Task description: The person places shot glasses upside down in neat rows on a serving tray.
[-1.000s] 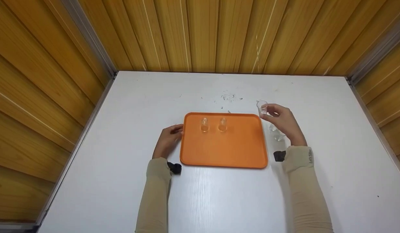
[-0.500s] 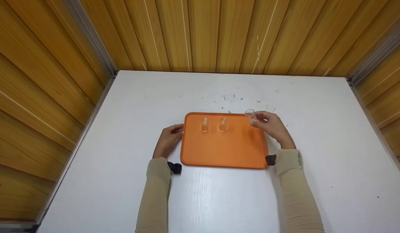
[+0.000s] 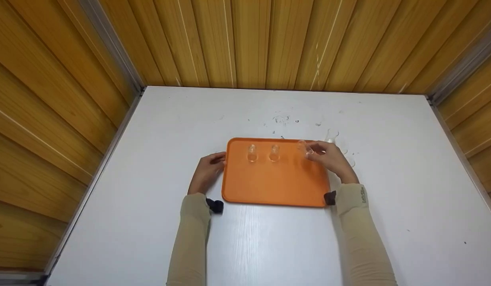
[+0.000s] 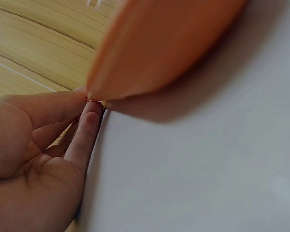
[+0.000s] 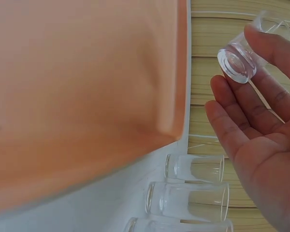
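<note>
Clear glass (image 5: 236, 64): tilted above the orange tray (image 3: 265, 184), toward 2 o'clock, pinched and partly covered by the right hand (image 3: 328, 158). Two glasses (image 3: 274, 153) sit on the tray at 11 and 12 o'clock. Further glasses (image 5: 198, 200) lie beyond its 2 o'clock edge, the lowest cut off. Left hand (image 3: 206, 170): fingertips touch the tray between 9 and 10 o'clock; grip cannot be confirmed.

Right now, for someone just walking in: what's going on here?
A person's right hand holds a small clear glass, tilted, above the far right part of an orange tray. The left hand touches the tray's left edge. Two similar glasses stand on the tray, and at least three more are off its right side on the white table.
</note>
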`<action>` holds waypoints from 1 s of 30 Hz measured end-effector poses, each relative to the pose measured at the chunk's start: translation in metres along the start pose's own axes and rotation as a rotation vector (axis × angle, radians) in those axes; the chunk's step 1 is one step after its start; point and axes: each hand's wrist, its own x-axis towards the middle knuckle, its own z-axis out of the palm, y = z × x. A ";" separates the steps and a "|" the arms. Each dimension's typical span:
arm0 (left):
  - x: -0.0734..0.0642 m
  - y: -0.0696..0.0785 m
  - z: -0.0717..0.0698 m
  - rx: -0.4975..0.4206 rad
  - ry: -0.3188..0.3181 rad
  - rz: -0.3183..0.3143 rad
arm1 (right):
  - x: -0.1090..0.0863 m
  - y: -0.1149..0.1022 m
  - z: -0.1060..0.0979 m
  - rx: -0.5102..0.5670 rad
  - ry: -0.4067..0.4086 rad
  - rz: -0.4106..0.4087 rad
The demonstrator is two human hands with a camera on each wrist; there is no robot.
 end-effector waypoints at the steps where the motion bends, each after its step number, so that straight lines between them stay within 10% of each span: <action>1: 0.000 0.000 0.000 0.000 0.000 -0.004 | 0.000 0.000 0.000 0.000 -0.003 0.007; 30: 0.000 -0.001 -0.002 -0.011 -0.020 0.010 | 0.002 -0.006 0.002 0.011 0.037 0.041</action>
